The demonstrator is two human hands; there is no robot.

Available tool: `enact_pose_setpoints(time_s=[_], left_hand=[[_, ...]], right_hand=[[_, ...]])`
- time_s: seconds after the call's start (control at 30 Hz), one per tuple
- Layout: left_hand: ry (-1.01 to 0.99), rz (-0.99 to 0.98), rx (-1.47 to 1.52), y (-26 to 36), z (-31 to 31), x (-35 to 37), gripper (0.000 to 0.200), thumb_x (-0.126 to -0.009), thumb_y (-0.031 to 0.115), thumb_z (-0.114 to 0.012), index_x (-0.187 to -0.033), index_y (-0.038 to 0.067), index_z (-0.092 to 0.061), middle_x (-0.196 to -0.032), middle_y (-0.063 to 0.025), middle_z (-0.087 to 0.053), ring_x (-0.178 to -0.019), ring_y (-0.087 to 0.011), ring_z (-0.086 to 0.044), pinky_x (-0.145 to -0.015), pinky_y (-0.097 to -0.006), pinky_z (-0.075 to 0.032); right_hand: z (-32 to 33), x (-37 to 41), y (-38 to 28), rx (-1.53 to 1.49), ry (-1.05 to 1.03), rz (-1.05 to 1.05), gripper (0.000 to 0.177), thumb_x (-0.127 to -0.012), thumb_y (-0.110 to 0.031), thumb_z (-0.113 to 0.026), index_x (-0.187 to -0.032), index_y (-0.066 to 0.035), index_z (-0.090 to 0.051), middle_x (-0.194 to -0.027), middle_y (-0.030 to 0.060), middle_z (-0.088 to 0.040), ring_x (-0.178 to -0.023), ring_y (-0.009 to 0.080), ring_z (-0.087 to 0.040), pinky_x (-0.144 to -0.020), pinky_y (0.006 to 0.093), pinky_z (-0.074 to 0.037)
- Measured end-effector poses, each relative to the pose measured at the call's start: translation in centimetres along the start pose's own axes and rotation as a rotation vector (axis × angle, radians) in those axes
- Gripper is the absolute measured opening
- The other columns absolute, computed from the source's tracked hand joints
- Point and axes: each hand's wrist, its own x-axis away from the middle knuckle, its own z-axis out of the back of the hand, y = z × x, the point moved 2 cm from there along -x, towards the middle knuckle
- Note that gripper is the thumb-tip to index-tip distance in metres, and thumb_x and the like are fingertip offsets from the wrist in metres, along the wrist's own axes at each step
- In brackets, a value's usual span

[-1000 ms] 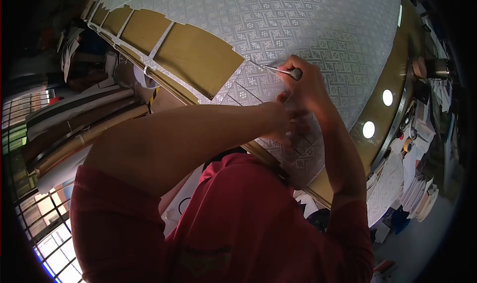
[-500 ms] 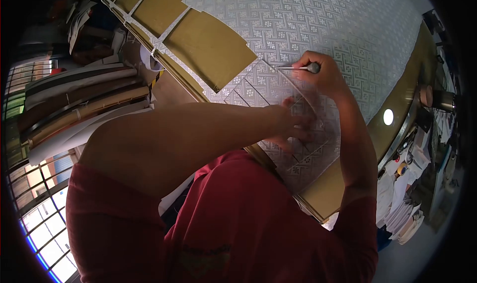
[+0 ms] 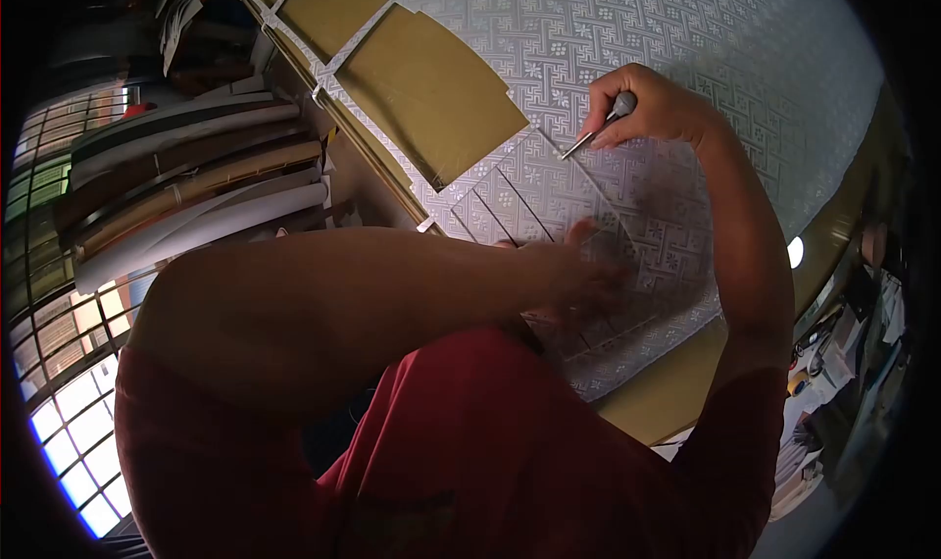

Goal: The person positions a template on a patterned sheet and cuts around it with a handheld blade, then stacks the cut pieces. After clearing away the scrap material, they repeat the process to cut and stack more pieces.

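Note:
Patterned silvery-grey fabric [image 3: 578, 29] is spread over the table, with dark straight lines and a slit-like edge on it. My right hand [image 3: 642, 108] grips a slim metal tool with a dark rounded end [image 3: 624, 105]; its thin tip touches the fabric near the corner of the cut-out area. Lower down, my left hand [image 3: 583, 275] lies over the fabric with its fingers apart, somewhat blurred, and holds nothing that I can see. Part of the fabric under it is hidden by the hand and forearm.
Brown table surface [image 3: 431, 88] shows through cut-out openings at the upper left. Rolls of material [image 3: 206, 186] are stacked at the left, by a barred window [image 3: 83, 441]. Papers and small items [image 3: 833, 348] lie at the right.
The view has shifted, so the table edge sits differently. My right hand has turned, and its tool now slants down to the left instead of lying nearly level. My left hand remains spread over the fabric.

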Motion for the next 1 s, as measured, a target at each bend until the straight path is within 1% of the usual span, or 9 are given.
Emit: enact_pose_setpoints(time_s=[0.1, 0.23, 0.3, 0.4, 0.5, 0.63, 0.83, 0.9, 1.0], left_hand=[[0.053, 0.07, 0.276, -0.1, 0.1, -0.2, 0.068, -0.098, 0.056, -0.058, -0.159, 0.039, -0.033, -0.17, 0.0069, -0.02, -0.158, -0.0104, -0.01, -0.115, -0.0759, -0.022], [0.109, 0.074, 0.294, -0.3, 1.5, 0.5, 0.056, -0.101, 0.047, -0.057, -0.154, 0.044, -0.04, -0.171, 0.008, -0.018, -0.159, -0.0181, -0.007, -0.112, -0.0786, -0.025], [-0.067, -0.112, 0.011, 0.0, 3.4, 1.2, 0.047, -0.102, 0.039, -0.056, -0.147, 0.05, -0.045, -0.172, 0.0048, -0.014, -0.16, -0.0276, -0.007, -0.108, -0.0816, -0.028], [-0.098, -0.09, 0.005, 0.0, 3.3, 1.1, 0.046, -0.102, 0.038, -0.055, -0.144, 0.054, -0.044, -0.172, 0.0049, -0.013, -0.16, -0.0311, -0.008, -0.106, -0.0832, -0.029], [-0.065, -0.106, -0.078, 0.0, 3.8, 1.8, 0.046, -0.101, 0.037, -0.056, -0.143, 0.054, -0.045, -0.172, 0.0085, -0.015, -0.16, -0.0345, -0.008, -0.104, -0.083, -0.029], [-0.004, -0.125, -0.048, -0.1, 3.1, 1.6, 0.048, -0.101, 0.04, -0.055, -0.147, 0.052, -0.043, -0.172, 0.0098, -0.017, -0.16, -0.0318, -0.007, -0.105, -0.0824, -0.028], [0.102, -0.015, 0.113, -0.2, 1.9, 0.9, 0.06, -0.099, 0.049, -0.052, -0.156, 0.043, -0.036, -0.171, 0.0104, -0.023, -0.161, -0.0219, -0.01, -0.11, -0.0817, -0.018], [0.043, -0.036, 0.095, -0.3, 2.1, 0.9, 0.066, -0.097, 0.055, -0.053, -0.159, 0.044, -0.032, -0.171, 0.0059, -0.024, -0.159, -0.0219, -0.018, -0.114, -0.0792, -0.013], [-0.01, 0.111, 0.232, -0.3, 2.1, 0.6, 0.071, -0.095, 0.06, -0.052, -0.16, 0.046, -0.029, -0.17, -0.0003, -0.028, -0.156, -0.0235, -0.028, -0.117, -0.0764, -0.01]], right_hand=[[-0.1, 0.2, 0.1, 0.018, -0.001, 0.079, 0.013, -0.081, -0.001, -0.083, -0.09, 0.0, -0.073, -0.09, 0.0068, -0.075, -0.077, 0.0104, -0.071, -0.069, 0.0244, -0.059], [-1.3, 2.1, -0.5, -0.003, 0.135, 0.159, 0.012, -0.083, -0.004, -0.08, -0.092, 0.0, -0.072, -0.088, 0.0061, -0.074, -0.079, 0.0113, -0.071, -0.071, 0.0259, -0.059], [-2.9, 3.8, -0.9, -0.017, 0.361, 0.117, 0.013, -0.085, -0.008, -0.076, -0.094, 0.0, -0.072, -0.088, 0.0054, -0.073, -0.081, 0.0124, -0.07, -0.074, 0.0278, -0.056], [-6.2, 5.5, -1.2, 0.044, 0.559, 0.031, 0.008, -0.087, -0.002, -0.072, -0.093, 0.002, -0.068, -0.092, 0.0102, -0.073, -0.09, 0.0155, -0.073, -0.078, 0.0291, -0.058], [-8.9, 6.1, -1.4, 0.115, 0.748, 0.017, 0.009, -0.089, -0.005, -0.07, -0.094, 0.002, -0.067, -0.091, 0.01, -0.073, -0.088, 0.015, -0.072, -0.079, 0.0292, -0.057], [-10.8, 5.9, -2.0, 0.225, 0.845, 0.009, 0.012, -0.089, -0.008, -0.071, -0.097, 0.0, -0.068, -0.09, 0.0091, -0.074, -0.085, 0.0145, -0.071, -0.077, 0.0301, -0.056], [-12.2, 5.4, -2.7, 0.309, 0.907, -0.027, 0.014, -0.089, -0.013, -0.075, -0.096, -0.002, -0.069, -0.09, 0.0103, -0.075, -0.08, 0.0163, -0.071, -0.075, 0.0314, -0.055], [-12.7, 5.3, -2.6, 0.408, 0.945, -0.041, 0.015, -0.09, -0.015, -0.074, -0.099, -0.004, -0.068, -0.091, 0.0141, -0.076, -0.082, 0.0309, -0.076, -0.072, 0.0391, -0.057], [-14.1, 5.1, -1.5, 0.422, 1.029, 0.01, 0.016, -0.09, -0.015, -0.075, -0.098, -0.004, -0.067, -0.092, 0.0146, -0.076, -0.085, 0.0353, -0.075, -0.073, 0.0407, -0.058]])
